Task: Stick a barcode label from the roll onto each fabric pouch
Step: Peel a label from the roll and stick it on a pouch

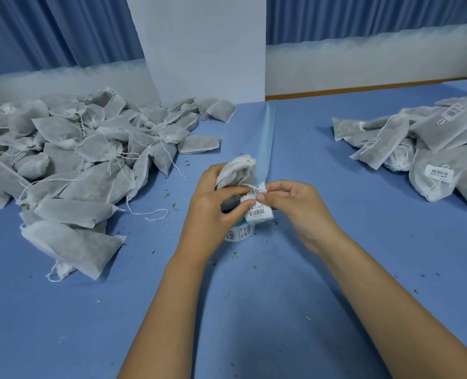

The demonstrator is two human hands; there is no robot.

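Note:
My left hand (213, 206) grips a white fabric pouch (236, 170) above the middle of the blue table, its gathered top pointing away from me. My right hand (289, 201) pinches a barcode label (257, 193) against the pouch's drawstring. More labels (258, 213) on their backing strip hang just below my fingers. The label roll (239, 233) sits on the table under my hands, mostly hidden by them.
A big heap of unlabelled pouches (71, 165) with loose strings fills the left of the table. Labelled pouches (431, 149) are piled at the right. A strip of pale blue backing paper (266, 138) trails away behind my hands. Small green crumbs dot the blue cloth (254, 310).

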